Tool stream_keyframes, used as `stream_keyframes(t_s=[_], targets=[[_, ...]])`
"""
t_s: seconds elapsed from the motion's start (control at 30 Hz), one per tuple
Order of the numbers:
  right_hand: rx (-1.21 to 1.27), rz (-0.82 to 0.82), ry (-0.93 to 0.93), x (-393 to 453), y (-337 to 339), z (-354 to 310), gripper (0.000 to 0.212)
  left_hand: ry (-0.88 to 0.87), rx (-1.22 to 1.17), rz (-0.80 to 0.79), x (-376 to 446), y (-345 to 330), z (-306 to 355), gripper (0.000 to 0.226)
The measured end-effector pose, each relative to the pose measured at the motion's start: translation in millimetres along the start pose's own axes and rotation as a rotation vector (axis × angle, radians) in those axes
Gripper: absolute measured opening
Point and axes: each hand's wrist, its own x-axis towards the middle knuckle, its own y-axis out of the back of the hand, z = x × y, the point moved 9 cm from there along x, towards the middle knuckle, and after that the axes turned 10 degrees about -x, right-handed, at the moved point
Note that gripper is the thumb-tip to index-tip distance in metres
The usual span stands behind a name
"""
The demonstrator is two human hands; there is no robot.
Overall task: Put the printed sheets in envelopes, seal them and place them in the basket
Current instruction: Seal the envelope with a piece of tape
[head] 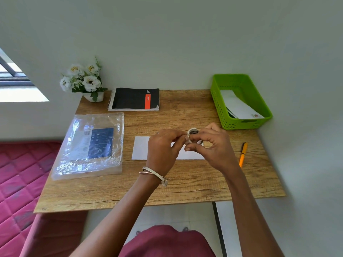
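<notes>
From the head camera, both hands work just above a white envelope lying flat at the middle of the wooden table. The right hand grips a small roll of tape in curled fingers, and the left hand pinches at the roll's edge. The green basket at the far right corner holds white envelopes. An orange pen lies near the right hand.

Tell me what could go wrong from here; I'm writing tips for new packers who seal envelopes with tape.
Both hands, left hand and right hand, work the tape roll in the air, so nothing holds the envelope on the table; it could shift or its flap lift before taping. The tape's free end may stick to the fingers or fold onto itself. The pen lies close to the right wrist and might get knocked.
</notes>
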Motion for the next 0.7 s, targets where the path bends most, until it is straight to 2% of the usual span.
stream_keyframes(t_s=[0.23, 0.47, 0.7], targets=[[-0.002, -0.009, -0.013, -0.5, 0.7, -0.8, 0.031, 0.050, -0.035, 0.001, -0.8, -1.4, -6.0, 0.006], [-0.070, -0.048, -0.019, -4.2, 7.7, 3.3, 0.028, 0.416, -0.225, -0.057, -3.5, -4.4, -38.5, 0.010], [-0.093, -0.056, -0.041, -9.1, 17.1, 9.3, 0.028, 0.700, -0.596, -0.067, -15.8, -13.1, -52.0, 0.010]])
